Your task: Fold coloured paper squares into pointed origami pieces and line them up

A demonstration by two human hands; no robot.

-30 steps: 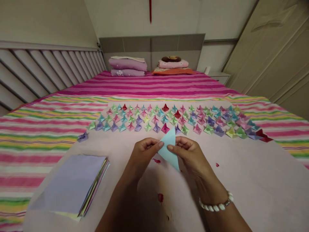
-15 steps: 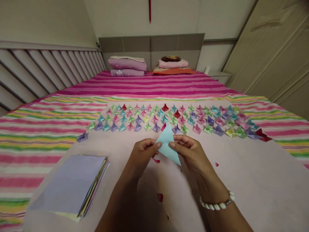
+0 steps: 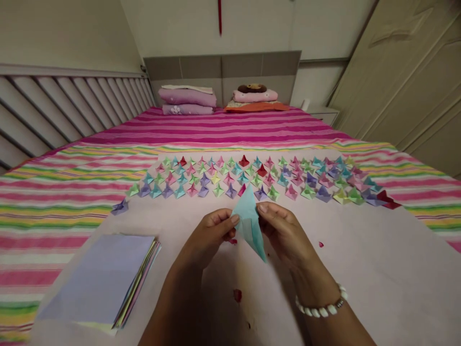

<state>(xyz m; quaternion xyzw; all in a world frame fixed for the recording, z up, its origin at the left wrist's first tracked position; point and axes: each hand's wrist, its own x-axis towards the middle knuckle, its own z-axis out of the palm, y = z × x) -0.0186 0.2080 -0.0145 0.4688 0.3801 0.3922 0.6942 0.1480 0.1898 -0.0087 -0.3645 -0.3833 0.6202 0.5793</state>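
A light blue folded paper (image 3: 248, 221) is held up between my two hands, slightly opened so that its inner folds show. My left hand (image 3: 216, 230) pinches its left edge between thumb and fingers. At the upper right edge, my right hand (image 3: 279, 221) grips the paper, thumb in front; a white-beaded bracelet (image 3: 321, 307) circles that wrist. Beyond the paper stand rows of small folded paper boats (image 3: 218, 191) in green, purple, pink, blue, yellow and red. To the left lies a stack of square coloured paper (image 3: 104, 274) with a purple sheet on top.
A pale pink sheet (image 3: 360, 269) lies on a striped bedspread (image 3: 32, 216). Small red scraps (image 3: 237, 295) dot it. Folded bedding (image 3: 187, 98) is piled by the headboard (image 3: 201, 69). A railing (image 3: 75, 101) runs along the left; a cabinet door (image 3: 403, 72) is at right.
The blue paper has gone from a flat triangle to a slightly opened shape with its lower point further down. My right thumb has shifted up toward the paper's edge.
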